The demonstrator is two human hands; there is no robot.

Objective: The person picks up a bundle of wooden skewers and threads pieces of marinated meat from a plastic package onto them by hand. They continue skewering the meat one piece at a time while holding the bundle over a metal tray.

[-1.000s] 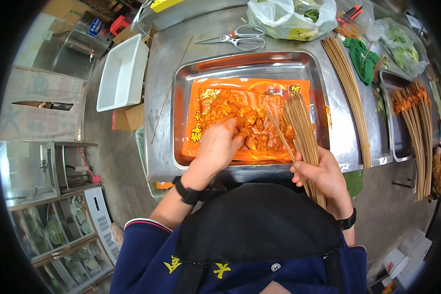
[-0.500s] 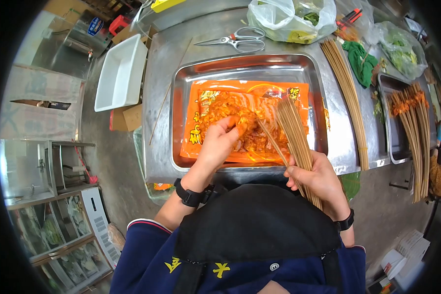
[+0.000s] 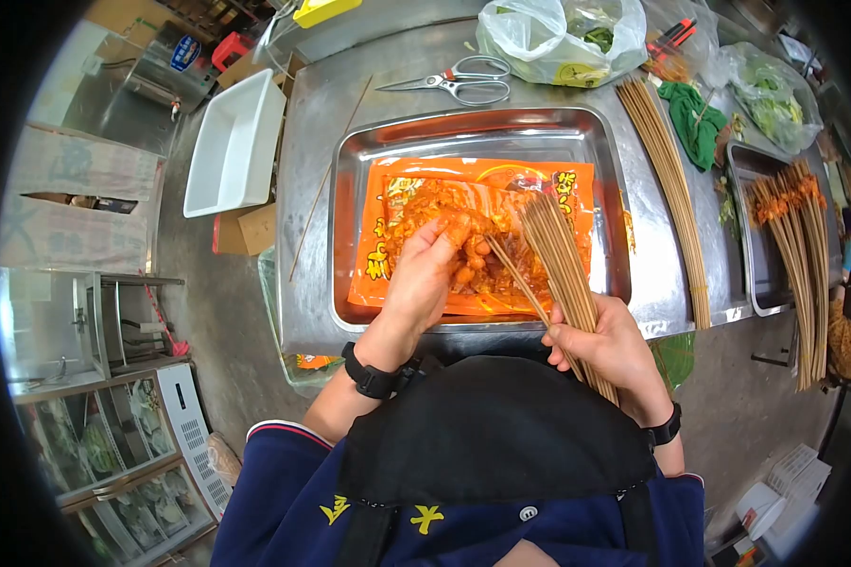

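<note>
My left hand [image 3: 419,274] pinches a piece of red, sauce-coated meat [image 3: 465,231] above an opened orange packet [image 3: 574,194] full of similar pieces. The packet lies flat in a steel tray [image 3: 340,180]. In my right hand [image 3: 611,342] is a thick bundle of bamboo skewers [image 3: 565,260], gripped near the lower ends and tilted up to the left. One single skewer [image 3: 520,276] stands apart from the bundle, held by the same hand, its tip right at the meat by my left fingers.
Scissors [image 3: 456,80] lie behind the tray, a loose skewer [image 3: 325,184] left of it. On the right are a long skewer bundle [image 3: 669,189], a green cloth [image 3: 693,123] and a second tray [image 3: 766,274] with loaded skewers [image 3: 794,217]. Plastic bags [image 3: 567,38] stand at the back.
The skewer bundle and the single skewer have shifted slightly left with my right hand. My left fingers have turned a little, with the meat piece still in them.
</note>
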